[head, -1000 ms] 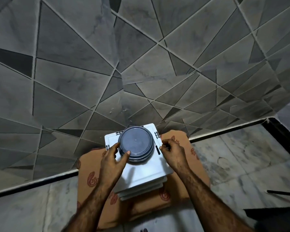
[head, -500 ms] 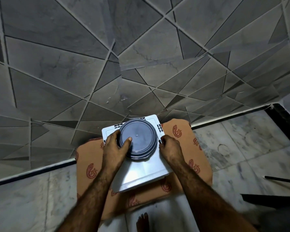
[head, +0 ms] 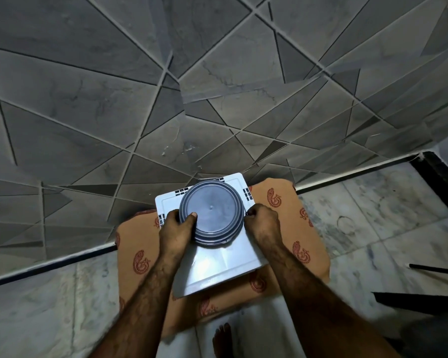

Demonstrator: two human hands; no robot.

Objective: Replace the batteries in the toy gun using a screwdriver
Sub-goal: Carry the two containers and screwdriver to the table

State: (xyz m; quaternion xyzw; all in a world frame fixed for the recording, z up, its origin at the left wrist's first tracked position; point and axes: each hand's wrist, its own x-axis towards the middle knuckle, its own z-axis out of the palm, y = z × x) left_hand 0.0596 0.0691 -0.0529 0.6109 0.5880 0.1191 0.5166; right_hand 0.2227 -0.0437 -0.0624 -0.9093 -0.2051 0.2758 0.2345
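No toy gun or batteries show in the head view. A round grey lidded container (head: 212, 211) sits on a white square plastic tray (head: 225, 264) that I hold over an orange paisley cushion (head: 290, 223). My left hand (head: 177, 228) grips the container's left side, thumb on the lid. My right hand (head: 261, 223) has its fingers curled at the tray's right edge, touching the container. A thin dark tip (head: 246, 212), perhaps the screwdriver, shows at those fingers.
A grey tiled wall (head: 217, 86) with triangular patterns rises right behind the cushion. Marble floor (head: 386, 223) spreads to both sides. A thin dark rod (head: 435, 268) lies on the floor at the right. My bare toes (head: 221, 337) show at the bottom.
The view has tilted downward, bringing my toes into sight. Both hands keep the same hold on the container and tray, which sit slightly flatter over the cushion.
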